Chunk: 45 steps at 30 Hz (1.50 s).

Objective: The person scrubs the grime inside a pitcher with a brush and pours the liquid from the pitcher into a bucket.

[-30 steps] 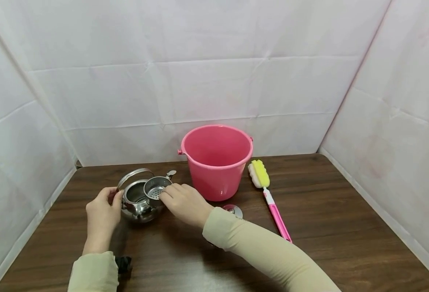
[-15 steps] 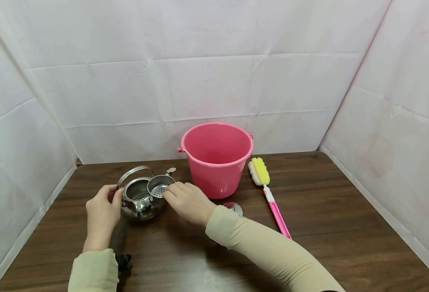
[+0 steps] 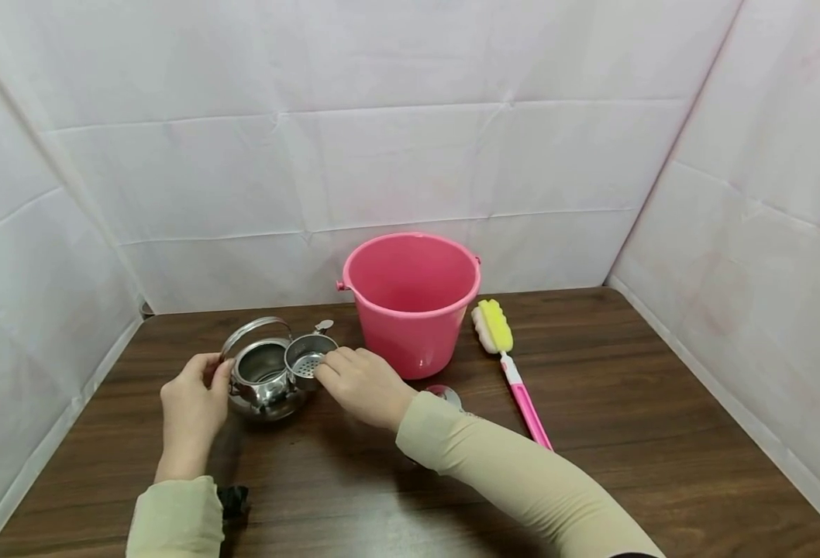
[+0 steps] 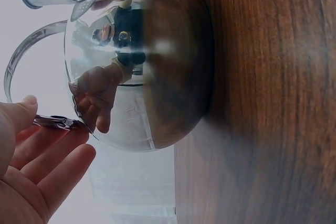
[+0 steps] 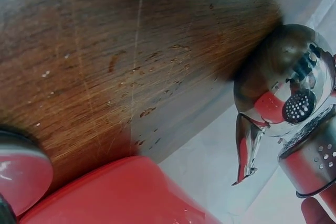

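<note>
A shiny steel teapot (image 3: 265,401) stands on the table at left, its lid off and mouth uncovered. My left hand (image 3: 194,411) pinches the base of its arched handle (image 4: 31,40) between thumb and fingers. In my right hand (image 3: 364,387) is a steel tea strainer (image 3: 305,363) with a perforated bottom, gripped by its rim. It hangs just right of the teapot's mouth, overlapping the pot's side in the head view. The right wrist view has the strainer (image 5: 307,163) raised beside the teapot (image 5: 268,72), with one fingertip (image 5: 314,212) at its rim.
A pink bucket (image 3: 417,341) stands behind my right hand. The round steel lid (image 3: 445,394) lies in front of it, partly hidden by my sleeve. To the right lies a sponge brush (image 3: 525,407) with a pink handle. White sheets (image 3: 396,170) enclose the table.
My right hand and the strainer have shifted slightly right, away from the teapot's mouth. My left hand keeps its pinch on the handle, and the teapot stays in place.
</note>
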Each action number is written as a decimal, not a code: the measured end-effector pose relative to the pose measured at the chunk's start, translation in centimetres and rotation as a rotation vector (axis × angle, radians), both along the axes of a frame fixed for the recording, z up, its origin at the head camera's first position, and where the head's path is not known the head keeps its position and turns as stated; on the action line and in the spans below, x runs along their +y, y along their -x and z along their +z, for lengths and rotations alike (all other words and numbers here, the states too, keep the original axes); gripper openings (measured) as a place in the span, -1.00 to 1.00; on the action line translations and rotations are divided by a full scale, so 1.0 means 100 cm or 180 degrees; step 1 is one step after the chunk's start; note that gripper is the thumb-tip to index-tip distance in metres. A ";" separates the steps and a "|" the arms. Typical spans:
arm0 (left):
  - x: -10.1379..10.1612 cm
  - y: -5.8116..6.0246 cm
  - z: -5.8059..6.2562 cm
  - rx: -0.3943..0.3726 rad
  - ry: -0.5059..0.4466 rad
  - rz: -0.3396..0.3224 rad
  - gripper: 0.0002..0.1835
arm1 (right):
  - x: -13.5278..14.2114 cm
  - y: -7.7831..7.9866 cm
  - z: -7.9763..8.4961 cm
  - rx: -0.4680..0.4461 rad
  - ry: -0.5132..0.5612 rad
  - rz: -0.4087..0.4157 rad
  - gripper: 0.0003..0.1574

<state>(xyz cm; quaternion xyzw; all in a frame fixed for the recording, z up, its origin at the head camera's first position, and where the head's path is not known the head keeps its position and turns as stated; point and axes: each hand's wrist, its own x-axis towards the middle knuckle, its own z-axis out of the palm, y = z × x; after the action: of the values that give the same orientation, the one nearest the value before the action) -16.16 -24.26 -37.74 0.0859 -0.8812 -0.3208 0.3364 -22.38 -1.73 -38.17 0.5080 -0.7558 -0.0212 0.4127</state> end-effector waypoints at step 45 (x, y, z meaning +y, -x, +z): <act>-0.001 0.000 0.000 -0.0053 -0.0017 -0.0039 -0.77 | 0.023 -0.005 -0.015 -0.0017 -0.0052 -0.0048 -0.87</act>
<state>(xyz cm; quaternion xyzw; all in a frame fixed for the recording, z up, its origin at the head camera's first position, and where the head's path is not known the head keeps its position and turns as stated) -16.12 -24.41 -37.72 0.0840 -0.8837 -0.3244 0.3269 -21.88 0.58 -39.69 0.5056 -0.7605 -0.0291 0.4063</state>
